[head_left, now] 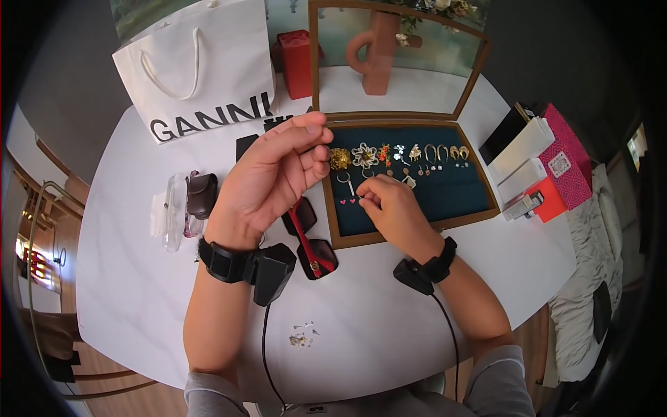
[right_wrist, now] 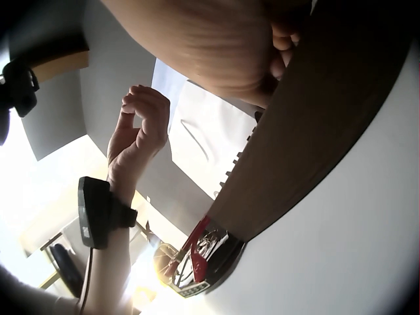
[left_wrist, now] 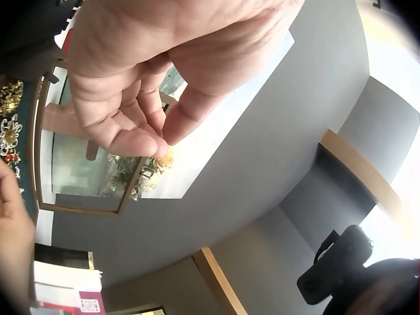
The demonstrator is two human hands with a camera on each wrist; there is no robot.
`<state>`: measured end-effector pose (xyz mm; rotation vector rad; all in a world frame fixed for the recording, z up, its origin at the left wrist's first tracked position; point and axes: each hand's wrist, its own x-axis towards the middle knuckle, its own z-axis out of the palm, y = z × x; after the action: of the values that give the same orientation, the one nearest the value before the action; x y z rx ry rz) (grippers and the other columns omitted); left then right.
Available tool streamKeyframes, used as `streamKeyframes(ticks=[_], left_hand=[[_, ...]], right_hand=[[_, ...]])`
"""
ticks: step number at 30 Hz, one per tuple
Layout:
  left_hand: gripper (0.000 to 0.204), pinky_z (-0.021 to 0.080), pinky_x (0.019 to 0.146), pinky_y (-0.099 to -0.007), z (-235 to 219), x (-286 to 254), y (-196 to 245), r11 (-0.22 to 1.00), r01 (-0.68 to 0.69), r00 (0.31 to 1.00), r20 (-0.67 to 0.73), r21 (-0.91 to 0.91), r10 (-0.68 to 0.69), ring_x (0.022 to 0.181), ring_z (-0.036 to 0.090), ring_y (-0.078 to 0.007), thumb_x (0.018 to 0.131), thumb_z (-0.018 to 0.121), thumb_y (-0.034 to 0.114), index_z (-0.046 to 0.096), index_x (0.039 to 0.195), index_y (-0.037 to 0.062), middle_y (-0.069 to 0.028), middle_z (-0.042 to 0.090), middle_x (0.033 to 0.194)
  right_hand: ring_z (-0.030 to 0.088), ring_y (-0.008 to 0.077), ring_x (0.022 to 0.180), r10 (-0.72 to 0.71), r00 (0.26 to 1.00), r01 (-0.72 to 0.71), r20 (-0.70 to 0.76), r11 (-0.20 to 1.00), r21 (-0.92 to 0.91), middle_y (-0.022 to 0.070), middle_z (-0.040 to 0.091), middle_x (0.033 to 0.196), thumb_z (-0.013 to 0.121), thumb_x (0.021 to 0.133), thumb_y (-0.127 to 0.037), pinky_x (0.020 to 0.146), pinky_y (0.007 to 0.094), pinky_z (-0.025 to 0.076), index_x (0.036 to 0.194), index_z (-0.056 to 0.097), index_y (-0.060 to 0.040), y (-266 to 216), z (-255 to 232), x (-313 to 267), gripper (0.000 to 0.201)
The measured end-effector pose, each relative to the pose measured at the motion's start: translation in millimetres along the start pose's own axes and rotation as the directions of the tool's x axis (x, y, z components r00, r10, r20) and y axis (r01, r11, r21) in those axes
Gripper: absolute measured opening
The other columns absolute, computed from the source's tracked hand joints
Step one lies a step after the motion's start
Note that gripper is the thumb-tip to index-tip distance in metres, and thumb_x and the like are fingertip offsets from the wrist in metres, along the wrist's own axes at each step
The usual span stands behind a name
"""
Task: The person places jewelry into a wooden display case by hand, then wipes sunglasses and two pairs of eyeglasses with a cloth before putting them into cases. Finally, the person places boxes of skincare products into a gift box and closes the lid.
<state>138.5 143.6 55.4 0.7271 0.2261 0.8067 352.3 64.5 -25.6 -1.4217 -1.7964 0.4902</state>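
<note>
A wooden jewelry display case with a glass lid raised holds a dark teal pad with rows of earrings. My right hand is over the pad's lower left part, thumb and fingers curled down in a pinch at a small earring that they mostly hide. Beside those fingertips are pink heart studs and a hoop earring with a hanging bar. Higher up, my left hand is raised at the case's left side, its fingers loosely bent and nothing visible in them. Large floral earrings line the top row.
Red-armed sunglasses lie left of the case, near a dark glasses case. A white paper bag and red box stand behind. Loose small pieces lie near the front edge. Boxes stand right.
</note>
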Motion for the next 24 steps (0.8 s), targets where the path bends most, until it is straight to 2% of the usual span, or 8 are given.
streamKeyframes(ticks=[6, 10, 13, 15, 18, 24], left_hand=[[0.017, 0.053, 0.073, -0.0265, 0, -1, 0, 1.0, -0.002, 1.0, 0.012, -0.011, 0.002, 0.082, 0.062, -0.0139, 0.099, 0.059, 0.007, 0.063, 0.114, 0.0009, -0.0089, 0.068, 0.099], [0.017, 0.053, 0.073, -0.0267, -1, -2, 1, 1.0, -0.003, 1.0, 0.009, -0.009, 0.003, 0.082, 0.062, -0.0139, 0.099, 0.059, 0.007, 0.063, 0.114, 0.0006, -0.0089, 0.068, 0.099], [0.018, 0.053, 0.073, -0.0268, -1, -2, 2, 1.0, -0.003, 1.0, 0.006, -0.009, 0.003, 0.082, 0.061, -0.0139, 0.099, 0.058, 0.007, 0.063, 0.115, 0.0004, -0.0091, 0.068, 0.099], [0.018, 0.053, 0.074, -0.0268, -1, -2, 1, 1.0, -0.003, 1.0, 0.01, -0.015, 0.003, 0.082, 0.062, -0.0141, 0.099, 0.058, 0.007, 0.063, 0.115, 0.0004, -0.0094, 0.068, 0.099], [0.017, 0.056, 0.073, -0.0265, -1, 0, 1, 1.0, 0.001, 1.0, 0.01, -0.022, -0.001, 0.08, 0.067, -0.0125, 0.097, 0.06, 0.004, 0.062, 0.114, 0.0003, -0.0081, 0.069, 0.097], [0.018, 0.056, 0.074, -0.0265, -1, 0, -1, 1.0, 0.017, 1.0, 0.026, -0.026, -0.017, 0.08, 0.067, -0.0123, 0.097, 0.061, 0.004, 0.062, 0.114, 0.0008, -0.008, 0.07, 0.097]], right_hand=[[0.062, 0.0325, 0.071, -0.022, 0.999, 0.024, 0.025, 0.996, -0.082, 0.0156, 0.06, 0.084, 0.06, 0.086, 0.008, 0.067, 0.0401, 0.05, 0.1, 0.064, 0.003, -5, -5, 0, 0.015], [0.061, 0.032, 0.073, 0.003, 0.996, -0.001, 0.085, 1.0, -0.019, 0.015, 0.06, 0.087, 0.058, 0.086, 0.009, 0.07, 0.0395, 0.05, 0.101, 0.064, 0.0029, -2, -12, 1, 0.017], [0.062, 0.0316, 0.079, -0.06, 0.993, 0.062, 0.103, 0.998, -0.018, 0.014, 0.059, 0.092, 0.059, 0.086, 0.009, 0.074, 0.0391, 0.05, 0.101, 0.065, 0.0026, 0, -16, 2, 0.017], [0.062, 0.0314, 0.085, -0.148, 0.982, 0.152, 0.119, 0.988, -0.024, 0.0133, 0.06, 0.096, 0.06, 0.086, 0.008, 0.076, 0.0394, 0.05, 0.101, 0.065, 0.0019, 2, -16, 3, 0.017], [0.063, 0.0319, 0.088, -0.175, 0.979, 0.181, 0.105, 0.982, -0.054, 0.0125, 0.06, 0.095, 0.061, 0.087, 0.007, 0.078, 0.04, 0.05, 0.1, 0.065, 0.0015, 4, -14, 4, 0.014], [0.063, 0.0331, 0.087, -0.191, 0.978, 0.198, 0.081, 0.977, -0.08, 0.0132, 0.061, 0.09, 0.063, 0.087, 0.003, 0.077, 0.0409, 0.051, 0.096, 0.064, 0.0015, 6, -11, 4, 0.009]])
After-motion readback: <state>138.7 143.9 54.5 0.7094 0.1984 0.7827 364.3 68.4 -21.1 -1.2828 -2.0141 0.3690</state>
